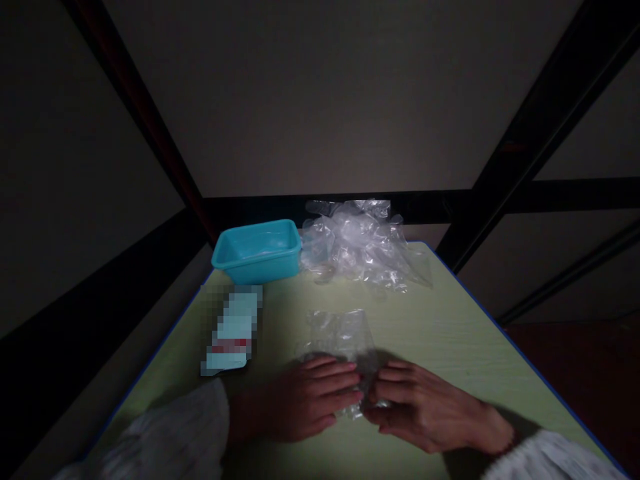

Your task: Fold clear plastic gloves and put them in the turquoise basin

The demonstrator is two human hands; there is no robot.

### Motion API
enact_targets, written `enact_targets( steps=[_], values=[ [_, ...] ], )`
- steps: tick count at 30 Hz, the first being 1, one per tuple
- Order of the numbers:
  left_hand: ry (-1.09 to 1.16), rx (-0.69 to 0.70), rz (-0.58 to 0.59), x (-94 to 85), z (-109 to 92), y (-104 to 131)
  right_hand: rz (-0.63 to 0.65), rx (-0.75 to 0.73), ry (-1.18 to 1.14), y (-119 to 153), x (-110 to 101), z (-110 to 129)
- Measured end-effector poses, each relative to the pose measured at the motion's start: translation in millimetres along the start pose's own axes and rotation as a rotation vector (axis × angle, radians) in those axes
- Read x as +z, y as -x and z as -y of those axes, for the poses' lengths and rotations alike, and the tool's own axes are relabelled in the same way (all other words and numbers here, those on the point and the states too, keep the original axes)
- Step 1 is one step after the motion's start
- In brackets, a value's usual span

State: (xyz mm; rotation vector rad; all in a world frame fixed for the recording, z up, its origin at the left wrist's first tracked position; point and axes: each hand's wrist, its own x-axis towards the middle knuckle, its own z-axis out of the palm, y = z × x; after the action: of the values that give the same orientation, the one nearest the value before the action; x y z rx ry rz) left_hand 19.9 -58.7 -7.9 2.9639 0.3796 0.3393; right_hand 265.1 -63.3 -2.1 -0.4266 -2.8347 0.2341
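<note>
A clear plastic bag (343,328) lies flat on the table in front of me, wrinkled and see-through. My left hand (313,398) rests across its lower left part, fingers stretched out and lying flat. At the bag's lower right edge is my right hand (417,407), its fingers bent and the thumb close to them, closed on the plastic. The bag's part beneath my left palm is hidden.
Behind the bag, a loose heap of clear plastic bags (363,240) covers the table's far right. A turquoise basket (263,269) stands at the far left. Nearer on the left lies a blurred-out, pale rectangular object (234,327). The pale table (440,320) has a blue edge.
</note>
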Motion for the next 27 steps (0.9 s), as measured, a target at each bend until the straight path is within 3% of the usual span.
enact_targets(
  steps=[11, 17, 23, 27],
  values=[
    [-0.019, 0.029, -0.139, 7.8, -0.3, 0.3, 0.058, 0.026, -0.057, -3.0, -3.7, 2.5],
    [-0.011, 0.021, -0.102, 7.1, 0.6, 0.5, 0.073, 0.027, -0.088, 0.9, -3.5, 0.3],
    [0.047, 0.038, -0.070, 7.1, 2.7, 3.2, 0.017, 0.055, -0.100, 4.4, -5.6, -2.1],
    [0.118, 0.023, -0.154, 3.0, 4.1, 5.4, -0.018, 0.103, -0.064, 9.2, -10.7, -7.4]
  ],
)
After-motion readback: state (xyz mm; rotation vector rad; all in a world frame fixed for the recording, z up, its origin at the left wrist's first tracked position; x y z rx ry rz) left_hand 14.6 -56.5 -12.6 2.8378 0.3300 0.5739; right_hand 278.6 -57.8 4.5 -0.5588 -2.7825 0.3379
